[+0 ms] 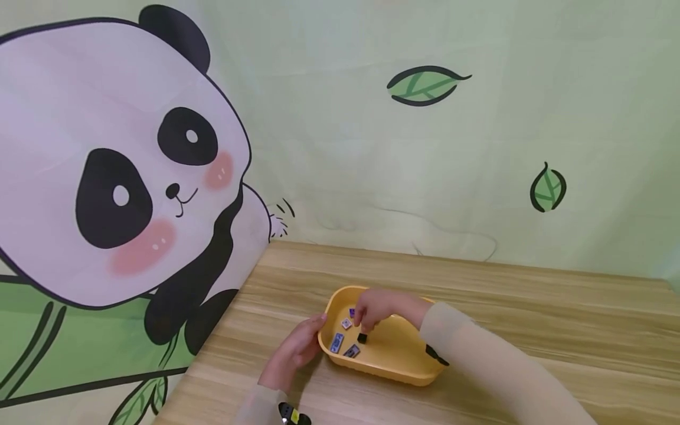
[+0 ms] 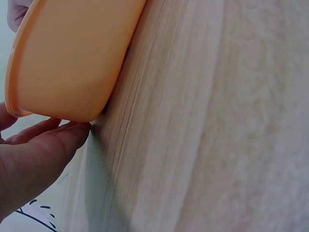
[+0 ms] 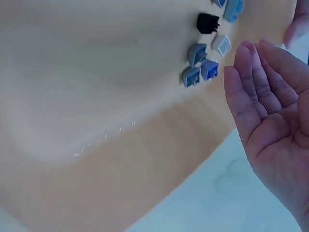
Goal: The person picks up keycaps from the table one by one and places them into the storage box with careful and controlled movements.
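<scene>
A shallow orange-yellow plastic tray (image 1: 393,370) stands on the table. My left hand (image 1: 297,348) grips its left end, with fingers at the rim and against the outer wall (image 2: 77,72). Inside, my right hand (image 1: 379,304) reaches down over the left half, its fingers loosely bent and nothing visible between them in the right wrist view. Small keycap-like blocks lie around its fingertips: a black block (image 1: 362,338), a white block (image 1: 346,323), a purple block (image 1: 352,313), a long blue-grey block (image 1: 337,343) and a grey block (image 1: 352,351). More blue pieces (image 3: 210,70) show in the right wrist view.
Wood-grain table top (image 1: 531,319) surrounds the tray. Behind it hangs a pale green cloth (image 1: 340,130) printed with leaves, and a printed panda (image 1: 175,195) fills the left side. Black bands (image 1: 294,415) are strapped on the wrists.
</scene>
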Motion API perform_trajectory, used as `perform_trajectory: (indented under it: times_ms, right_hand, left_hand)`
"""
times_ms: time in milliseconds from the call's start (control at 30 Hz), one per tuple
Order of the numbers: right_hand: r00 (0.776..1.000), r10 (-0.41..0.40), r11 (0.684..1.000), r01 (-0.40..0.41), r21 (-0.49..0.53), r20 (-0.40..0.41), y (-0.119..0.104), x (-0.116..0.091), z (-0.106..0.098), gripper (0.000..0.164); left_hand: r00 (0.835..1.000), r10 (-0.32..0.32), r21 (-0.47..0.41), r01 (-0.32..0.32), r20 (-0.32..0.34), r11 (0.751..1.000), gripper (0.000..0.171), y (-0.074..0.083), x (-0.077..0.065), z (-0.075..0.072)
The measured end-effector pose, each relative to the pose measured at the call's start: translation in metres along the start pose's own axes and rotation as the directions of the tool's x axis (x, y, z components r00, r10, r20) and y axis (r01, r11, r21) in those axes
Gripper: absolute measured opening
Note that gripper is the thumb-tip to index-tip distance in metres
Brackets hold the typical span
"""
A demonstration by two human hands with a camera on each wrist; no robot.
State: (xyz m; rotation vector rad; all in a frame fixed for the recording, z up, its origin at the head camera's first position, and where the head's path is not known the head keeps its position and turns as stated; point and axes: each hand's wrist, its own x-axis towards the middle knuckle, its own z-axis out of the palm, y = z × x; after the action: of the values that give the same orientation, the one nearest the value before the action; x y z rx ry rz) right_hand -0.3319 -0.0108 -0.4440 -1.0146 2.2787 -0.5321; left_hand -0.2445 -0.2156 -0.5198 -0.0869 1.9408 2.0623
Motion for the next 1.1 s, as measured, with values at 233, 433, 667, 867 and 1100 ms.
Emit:
perform_trajectory:
  times_ms: [233, 433, 667, 867, 1100]
  right_hand:
    - [0.998, -0.065, 0.996, 0.066, 0.058, -0.028, 0.008, -0.011, -0.014, 0.023]
    - [0.994, -0.086, 0.994, 0.090, 0.058, -0.064, 0.010, -0.023, -0.024, 0.024]
    - [0.990, -0.074, 0.990, 0.087, 0.107, -0.118, 0.012, -0.037, -0.034, 0.022]
    - [0.984, -0.071, 0.981, 0.099, 0.170, -0.164, 0.014, -0.050, -0.042, 0.021]
    - [0.975, -0.084, 0.973, 0.125, 0.194, -0.205, 0.012, -0.074, -0.051, 0.025]
  left_hand:
    - [1.000, 0.002, -0.012, -0.002, 0.001, 1.000, 0.056, 0.000, 0.000, 0.001]
    - [1.000, -0.001, -0.007, 0.001, -0.013, 1.000, 0.056, 0.000, 0.001, -0.001]
    - [1.000, -0.012, -0.007, 0.011, -0.020, 1.000, 0.057, -0.002, 0.001, -0.002]
    - [1.000, -0.007, -0.019, 0.007, -0.022, 1.000, 0.057, -0.003, 0.001, -0.001]
    - [1.000, -0.010, -0.020, 0.010, -0.017, 1.000, 0.055, -0.002, 0.002, 0.001]
